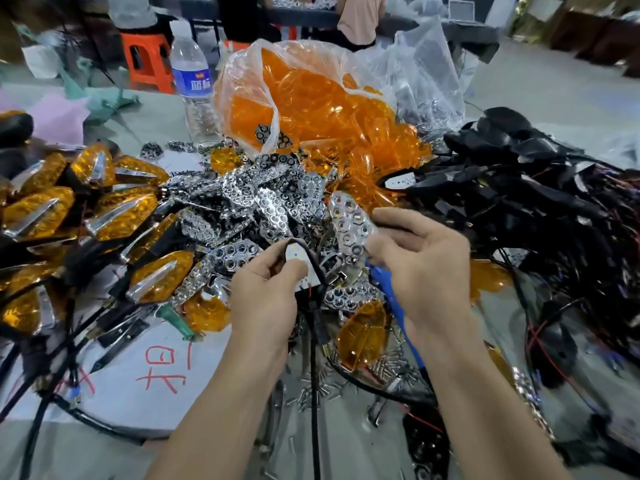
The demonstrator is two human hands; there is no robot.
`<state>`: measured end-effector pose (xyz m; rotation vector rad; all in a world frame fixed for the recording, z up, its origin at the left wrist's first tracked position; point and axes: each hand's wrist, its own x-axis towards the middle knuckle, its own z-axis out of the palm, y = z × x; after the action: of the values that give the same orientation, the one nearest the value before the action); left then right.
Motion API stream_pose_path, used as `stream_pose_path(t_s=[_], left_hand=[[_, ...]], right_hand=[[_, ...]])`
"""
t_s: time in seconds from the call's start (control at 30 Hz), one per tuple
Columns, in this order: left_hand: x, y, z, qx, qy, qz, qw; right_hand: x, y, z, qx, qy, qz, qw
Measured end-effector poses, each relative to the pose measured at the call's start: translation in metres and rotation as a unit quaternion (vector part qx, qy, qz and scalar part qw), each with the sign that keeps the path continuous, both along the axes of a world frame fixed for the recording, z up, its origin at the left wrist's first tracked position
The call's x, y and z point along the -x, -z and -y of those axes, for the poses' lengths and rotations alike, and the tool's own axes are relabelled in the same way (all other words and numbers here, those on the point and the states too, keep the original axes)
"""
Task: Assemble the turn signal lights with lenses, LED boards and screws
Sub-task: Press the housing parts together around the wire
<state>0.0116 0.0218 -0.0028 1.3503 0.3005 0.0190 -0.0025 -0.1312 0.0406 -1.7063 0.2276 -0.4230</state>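
Turn-signal housing (304,271), its white LED board showing, sits pinched in my left hand (266,296); my right hand (415,268) grips a chrome reflector (349,226). Behind, a clear bag (294,98) spills orange lenses (322,109), wiring half-hidden.

My left hand (273,289) covers most of the LED board (298,263). Both forearms run off the near edge. Far background is blurred.

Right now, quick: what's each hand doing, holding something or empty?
Left hand: closed on a black housing with a white LED board in it.
Right hand: fingers closed on a chrome reflector plate.
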Motion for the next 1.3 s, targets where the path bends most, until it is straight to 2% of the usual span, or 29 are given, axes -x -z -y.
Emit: stream_pose_path(t_s=[0.17,0.33,0.47,0.57,0.73,0.87,0.97,1.03,1.13,1.3], left_hand=[[-0.004,-0.002,0.005,0.067,0.004,0.004,0.998],[-0.009,-0.006,-0.001,0.121,0.045,-0.008,0.992],[-0.009,-0.007,0.002,0.081,0.055,-0.013,0.995],[-0.008,-0.010,0.001,0.042,0.037,-0.008,0.998],[-0.006,-0.015,-0.004,0.012,0.036,-0.006,0.999],[-0.010,-0.012,-0.006,-0.011,0.019,-0.007,1.000],[-0.012,-0.009,-0.005,-0.017,0.004,0.000,1.000],[-0.012,-0.008,-0.004,-0.025,-0.002,0.006,1.000],[-0.011,-0.008,-0.006,-0.013,-0.008,0.001,1.000],[-0.008,-0.009,-0.003,0.036,-0.009,-0.011,0.999]], right_hand=[[0.008,0.020,-0.014,0.008,-0.070,-0.097,0.993],[0.006,0.019,-0.006,0.046,-0.112,-0.080,0.989],[0.011,0.019,-0.006,-0.056,-0.130,-0.070,0.988],[0.014,0.022,-0.014,-0.061,-0.134,-0.080,0.986],[0.018,0.026,-0.022,-0.055,-0.111,-0.046,0.991],[0.018,0.024,-0.025,-0.191,-0.146,-0.091,0.966],[0.016,0.026,-0.024,-0.208,-0.147,-0.097,0.962],[0.016,0.029,-0.024,-0.179,-0.135,-0.094,0.970],[0.018,0.033,-0.027,-0.063,-0.099,-0.083,0.990],[0.020,0.027,-0.026,0.078,-0.053,-0.057,0.994]])
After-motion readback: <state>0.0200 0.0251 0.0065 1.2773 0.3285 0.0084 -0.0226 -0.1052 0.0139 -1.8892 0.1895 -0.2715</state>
